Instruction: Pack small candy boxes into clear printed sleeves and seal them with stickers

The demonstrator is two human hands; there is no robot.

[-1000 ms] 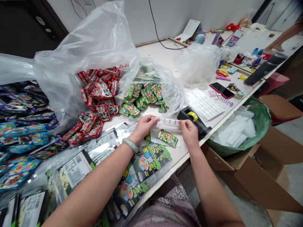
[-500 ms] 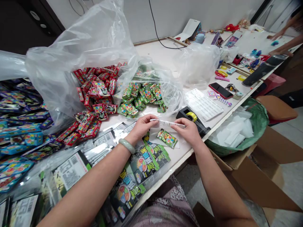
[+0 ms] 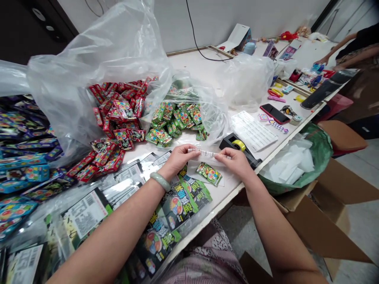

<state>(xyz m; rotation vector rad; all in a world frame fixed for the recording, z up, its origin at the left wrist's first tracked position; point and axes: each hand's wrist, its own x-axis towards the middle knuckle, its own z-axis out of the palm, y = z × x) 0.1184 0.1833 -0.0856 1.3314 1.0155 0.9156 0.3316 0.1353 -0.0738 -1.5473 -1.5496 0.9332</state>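
Between my two hands stretches a narrow white printed paper strip [image 3: 204,154]. My left hand [image 3: 180,157], with a pale green bangle at the wrist, pinches its left end. The other end is pinched by my right hand [image 3: 232,161]. Just below the strip lies a small green candy packet [image 3: 209,174], partly on a white sheet [image 3: 222,180]. Black and green printed pouches [image 3: 180,203] lie under and beside my left forearm. A black tape dispenser [image 3: 240,148] with a yellow roll stands beyond my right hand.
Clear plastic bags hold red packets [image 3: 122,112] and green packets [image 3: 180,118]; purple and blue packets [image 3: 26,134] lie at left. A printed sheet [image 3: 254,130] and a phone [image 3: 274,113] lie at right. Off the table edge are a green sack [image 3: 321,157] and cardboard box [image 3: 322,221]. Another person's arms [image 3: 340,49] reach across the far end.
The strip now looks flatter and wider between my fingers, its print turned more toward me. My hands stay nearly in place. The other person at the far right has shifted.
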